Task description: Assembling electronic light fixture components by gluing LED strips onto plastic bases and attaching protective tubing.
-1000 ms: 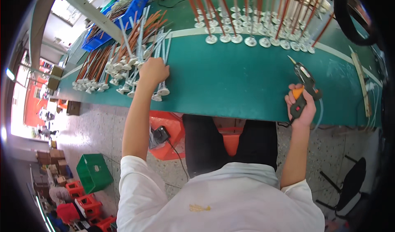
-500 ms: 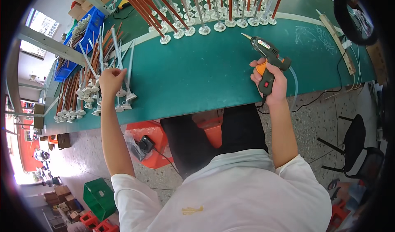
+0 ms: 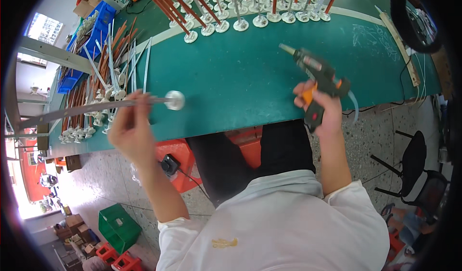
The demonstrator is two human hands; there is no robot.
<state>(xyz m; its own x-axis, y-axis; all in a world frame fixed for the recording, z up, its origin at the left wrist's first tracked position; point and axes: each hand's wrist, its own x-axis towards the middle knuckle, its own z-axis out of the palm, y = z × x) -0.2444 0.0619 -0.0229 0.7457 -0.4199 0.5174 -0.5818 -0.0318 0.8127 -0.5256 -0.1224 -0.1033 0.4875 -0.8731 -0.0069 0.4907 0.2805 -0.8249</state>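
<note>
Between the fingertips of my left hand point(image 3: 132, 126) is a long grey rod with a round white base point(image 3: 174, 100). It lies roughly level, base toward the right, its far end reaching out to the left; both hand and rod are a little blurred. My right hand point(image 3: 326, 108) grips a dark green glue gun point(image 3: 315, 69) with an orange trigger by its handle, the nozzle tilted up and left above the table. A pale glue stick point(image 3: 353, 105) hangs out of the gun's back. Beside my left hand lies a pile of brown and clear rods point(image 3: 79, 110) with white bases.
Rows of upright brown and clear rods on white discs point(image 3: 260, 20) stand along the far side of the green table point(image 3: 226, 74). A blue bin point(image 3: 101, 25) is at the back left, a wooden strip point(image 3: 399, 45) at the right. A black adapter point(image 3: 169, 164) sits on a red stool.
My left hand has lifted one rod out of the pile, turned it level and drawn it toward me. The glue gun has shifted slightly right and nearer.
</note>
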